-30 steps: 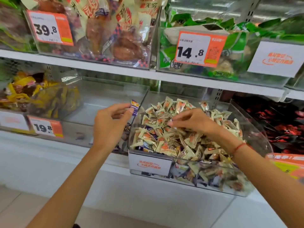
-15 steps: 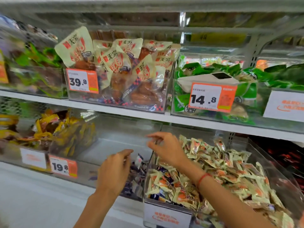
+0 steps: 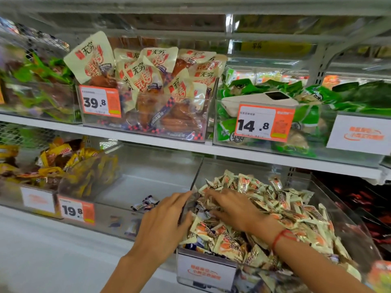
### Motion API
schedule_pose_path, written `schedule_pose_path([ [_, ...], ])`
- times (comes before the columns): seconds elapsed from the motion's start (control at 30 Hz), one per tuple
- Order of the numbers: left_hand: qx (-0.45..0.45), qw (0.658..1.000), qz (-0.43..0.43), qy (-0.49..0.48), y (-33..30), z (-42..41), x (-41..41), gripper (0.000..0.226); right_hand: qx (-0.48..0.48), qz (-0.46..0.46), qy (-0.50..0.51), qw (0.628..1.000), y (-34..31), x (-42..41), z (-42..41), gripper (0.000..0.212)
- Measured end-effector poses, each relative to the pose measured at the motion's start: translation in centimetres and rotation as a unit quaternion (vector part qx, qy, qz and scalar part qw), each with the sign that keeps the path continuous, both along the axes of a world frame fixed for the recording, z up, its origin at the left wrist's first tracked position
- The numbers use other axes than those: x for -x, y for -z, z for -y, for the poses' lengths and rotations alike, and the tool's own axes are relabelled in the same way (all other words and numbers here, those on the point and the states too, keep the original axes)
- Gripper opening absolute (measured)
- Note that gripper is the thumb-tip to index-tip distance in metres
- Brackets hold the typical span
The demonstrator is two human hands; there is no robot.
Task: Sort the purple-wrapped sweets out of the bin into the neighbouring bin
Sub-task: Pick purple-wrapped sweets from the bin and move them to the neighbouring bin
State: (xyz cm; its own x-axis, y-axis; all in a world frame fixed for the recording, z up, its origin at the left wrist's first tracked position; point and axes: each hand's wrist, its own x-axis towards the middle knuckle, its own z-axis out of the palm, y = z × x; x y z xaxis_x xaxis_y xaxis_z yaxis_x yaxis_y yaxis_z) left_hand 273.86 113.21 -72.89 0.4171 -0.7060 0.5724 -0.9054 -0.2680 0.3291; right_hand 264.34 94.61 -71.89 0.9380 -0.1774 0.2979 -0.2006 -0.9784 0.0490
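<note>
The clear bin (image 3: pixel 347 227) at lower right is heaped with cream-and-orange wrapped sweets (image 3: pixel 296 210). A few purple-wrapped sweets (image 3: pixel 193 246) show along its left wall. My right hand (image 3: pixel 230 208), with a red string at the wrist, lies on the pile by that left wall, its fingers pushed in among the wrappers. My left hand (image 3: pixel 163 220) is just outside the wall with straight fingers reaching up to the wall's top edge, holding nothing. The neighbouring clear bin (image 3: pixel 152 178) to the left holds a few purple-wrapped sweets (image 3: pixel 146 204) near its front.
A bin of yellow snack packs (image 3: pixel 63 166) stands further left with a 19.8 price tag (image 3: pixel 76 210). The shelf above carries bins of large cream packs (image 3: pixel 148 87) and green packs (image 3: pixel 296 102). Dark red packs (image 3: pixel 364 199) fill the bin at far right.
My left hand held a purple sweet over the neighbouring bin and has let it go. My right hand moved to the pile's left edge. The view tilted upward.
</note>
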Motion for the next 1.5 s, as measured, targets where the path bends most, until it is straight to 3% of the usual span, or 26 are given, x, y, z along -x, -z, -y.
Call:
schedule_pose_path([
  [0.13,-0.002,0.998,0.044,-0.037,-0.3,0.0,0.4,0.046,0.02,0.033,0.052,0.998,-1.5,3.4,2.3,0.034],
  [0.23,0.001,0.998,0.052,-0.046,-0.4,0.2,0.3,0.042,0.095,0.041,0.12,0.987,-1.7,6.1,4.3,0.043],
  [0.37,0.043,0.994,0.096,-0.006,-0.8,0.1,0.5,0.03,0.103,-0.016,0.211,0.972,-2.3,6.6,4.7,0.053],
  [0.43,0.028,0.99,0.129,0.056,-0.6,0.1,0.8,0.023,0.075,-0.006,0.195,0.978,-2.6,6.1,3.7,0.048],
  [0.6,-0.09,0.966,0.223,0.094,0.4,0.3,0.5,0.04,-0.018,0.034,0.08,0.996,-2.2,3.6,0.4,0.035],
  [0.8,-0.079,0.975,0.178,0.111,-0.2,0.3,-0.1,0.025,-0.153,-0.029,-0.015,0.988,-1.2,-0.2,-0.9,0.033],
  [0.93,-0.031,0.988,0.123,0.093,-0.6,-0.2,0.2,0.02,-0.111,-0.125,-0.002,0.986,-0.1,-2.0,-0.6,0.039],
  [1.03,0.017,0.995,0.082,0.062,-1.2,-0.8,1.0,0.019,-0.108,-0.082,0.01,0.991,-0.2,-1.5,0.0,0.024],
  [1.23,0.092,0.989,-0.105,0.053,-3.8,0.3,2.7,0.017,-0.166,0.059,0.061,0.982,-0.9,3.6,0.1,0.015],
  [1.33,0.013,0.997,-0.067,0.027,-4.9,3.7,3.2,0.023,-0.212,0.113,0.097,0.966,-0.8,6.5,0.5,0.021],
  [1.43,-0.085,0.995,0.032,-0.042,-4.6,8.2,3.2,0.028,-0.21,0.108,0.101,0.966,-0.5,8.3,1.3,0.021],
  [1.5,-0.109,0.992,0.031,-0.046,-3.9,11.0,3.0,0.027,-0.211,0.09,0.093,0.969,-0.8,8.8,1.7,0.019],
])
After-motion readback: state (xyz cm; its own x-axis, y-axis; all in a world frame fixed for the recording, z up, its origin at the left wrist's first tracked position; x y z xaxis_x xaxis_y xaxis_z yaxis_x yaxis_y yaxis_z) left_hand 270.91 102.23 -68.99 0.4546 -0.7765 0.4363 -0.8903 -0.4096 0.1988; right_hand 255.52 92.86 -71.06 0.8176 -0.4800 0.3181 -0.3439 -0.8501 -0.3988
